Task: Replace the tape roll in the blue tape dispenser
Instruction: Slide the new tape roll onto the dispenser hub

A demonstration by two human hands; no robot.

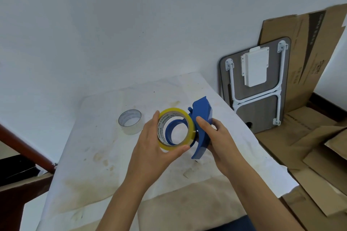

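- My left hand (150, 140) grips the yellow roll (175, 129) by its rim, thumb at the lower edge and fingers along the upper left, which leaves the core open toward the hub.
- My right hand (214, 135) is closed round the blue dispenser (201, 118), thumb across its front face, other fingers behind; I hold it tilted in the air above the bench (112, 155) so that the hub (171, 133) faces the roll.
- The roll sits around the hub: the blue ring shows through the core. I cannot tell whether it is pushed fully home or only partly on.
- The core's print faces me. Which way the tape unwinds I cannot read from here, and no free end is visible.
- A second roll (130, 121), pale and nearly clear, stands on the bench to the left, well apart from both hands. I judge it to be the old roll set aside, though nothing confirms that.
- The bench is covered by a stained white sheet.
- Judgement: the task is past its midpoint. Seating the roll square on the hub remains, then leading the tape end to the cutter.
- Risk: a roll mounted the wrong way round would feed sticky side out; check this before pressing home.
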